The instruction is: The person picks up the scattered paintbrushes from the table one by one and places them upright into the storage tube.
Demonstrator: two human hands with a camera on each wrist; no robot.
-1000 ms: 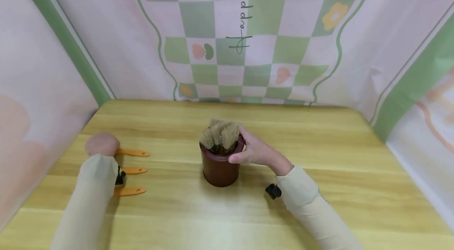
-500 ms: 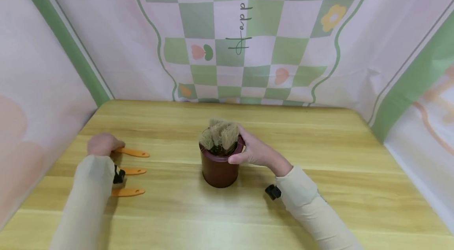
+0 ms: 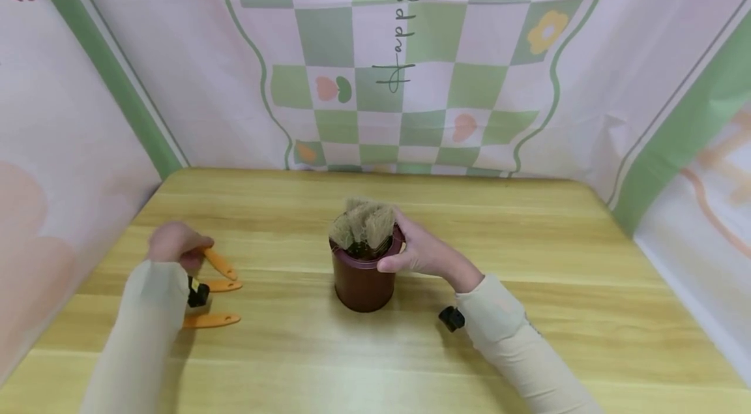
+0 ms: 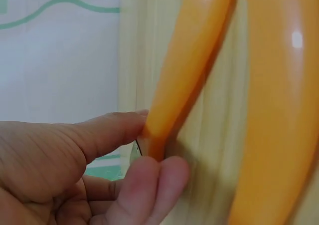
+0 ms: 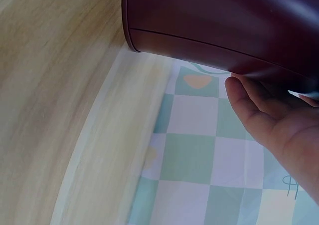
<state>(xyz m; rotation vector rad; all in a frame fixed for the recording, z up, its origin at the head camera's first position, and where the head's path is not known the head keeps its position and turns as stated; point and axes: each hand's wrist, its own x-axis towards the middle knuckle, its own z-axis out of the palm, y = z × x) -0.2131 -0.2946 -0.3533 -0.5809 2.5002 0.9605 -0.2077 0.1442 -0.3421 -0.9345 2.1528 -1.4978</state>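
At the left of the head view, my left hand [image 3: 175,243] pinches an orange-handled tool [image 3: 220,263] near its head end. In the left wrist view the thumb and fingertips meet at the low end of that orange handle [image 4: 187,60]; the tool's head is hidden by the hand, so I cannot tell its kind. My right hand [image 3: 419,250] grips the rim and side of a dark maroon pot [image 3: 364,287] standing mid-table. Dry, tan, brush-like tufts [image 3: 365,225] stick up from the pot. The right wrist view shows fingers [image 5: 244,103] against the pot's wall [image 5: 214,25].
Two more orange handles [image 3: 224,285] [image 3: 214,320] lie below the left hand, their heads hidden by the wrist and sleeve. All rest on a wood-grain table [image 3: 499,218]. A patterned cloth backdrop [image 3: 375,42] rises behind the table and on both sides.
My left hand has moved slightly right and now pinches the top tool. Its handle has swung so that its free end points down to the right. The right hand and pot stay put.
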